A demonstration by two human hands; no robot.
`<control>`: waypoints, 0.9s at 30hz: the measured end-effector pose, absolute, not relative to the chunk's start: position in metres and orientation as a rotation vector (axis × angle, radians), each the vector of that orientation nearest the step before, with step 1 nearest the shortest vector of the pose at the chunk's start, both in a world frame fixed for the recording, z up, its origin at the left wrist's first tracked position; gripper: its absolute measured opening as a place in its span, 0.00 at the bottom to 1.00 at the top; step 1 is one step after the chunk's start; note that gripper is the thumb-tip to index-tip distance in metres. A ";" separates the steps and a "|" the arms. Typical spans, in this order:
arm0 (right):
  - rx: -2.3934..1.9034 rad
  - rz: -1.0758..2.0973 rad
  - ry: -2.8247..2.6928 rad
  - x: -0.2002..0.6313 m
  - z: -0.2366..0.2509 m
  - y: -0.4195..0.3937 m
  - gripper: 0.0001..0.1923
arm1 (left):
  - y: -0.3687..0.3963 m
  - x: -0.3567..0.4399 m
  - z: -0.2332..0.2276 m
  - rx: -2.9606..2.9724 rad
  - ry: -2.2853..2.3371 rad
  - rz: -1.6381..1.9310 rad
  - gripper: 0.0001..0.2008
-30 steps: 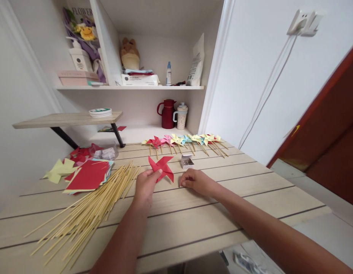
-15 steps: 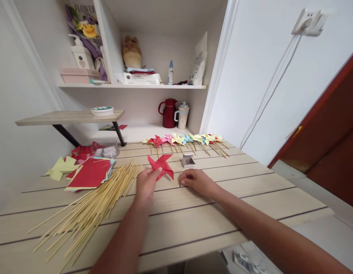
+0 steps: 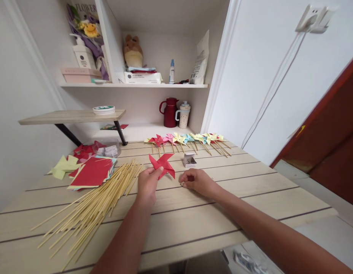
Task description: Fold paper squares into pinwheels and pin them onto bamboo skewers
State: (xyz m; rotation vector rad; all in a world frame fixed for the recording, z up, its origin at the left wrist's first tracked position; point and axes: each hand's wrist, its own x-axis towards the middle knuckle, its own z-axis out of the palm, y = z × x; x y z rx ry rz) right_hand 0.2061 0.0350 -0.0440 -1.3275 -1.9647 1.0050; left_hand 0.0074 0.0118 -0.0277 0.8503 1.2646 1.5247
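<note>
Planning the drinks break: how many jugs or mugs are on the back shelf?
2. A dark red jug stands on the lower shelf behind the table, and a speckled lidded mug stands just to its right, close beside it. Nothing appears hidden behind them.

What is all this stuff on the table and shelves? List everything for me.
red pinwheel: one, red, held over the table middle
sticks: a loose heap, pale yellow, table left
paper squares: a stack, red on top, left of the sticks
yellow cut-outs: a few, yellow, far left
finished pinwheels: a row, mixed colours, table back
small box: one, white, open, behind the right hand
jug: one, dark red, lower shelf
mug: one, speckled white, beside the jug
soft toy: one, brown, upper shelf
table: one, pale wood
left hand: holds the red pinwheel
right hand: on the table, fingertips pinched; what they pinch is too small to tell
</note>
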 end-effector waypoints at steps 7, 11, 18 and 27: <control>-1.294 1.037 -1.943 0.208 -0.051 0.038 0.07 | 0.012 0.008 -0.029 0.864 1.271 1.529 0.12; -1.294 1.046 -1.937 0.208 -0.054 0.040 0.06 | 0.012 0.008 -0.031 0.865 1.274 1.531 0.11; -1.348 0.973 -1.967 0.204 -0.051 0.039 0.05 | 0.012 0.009 -0.029 0.858 1.278 1.537 0.10; -1.396 0.835 -2.001 0.202 -0.043 0.034 0.07 | 0.012 0.008 -0.031 0.874 1.267 1.533 0.13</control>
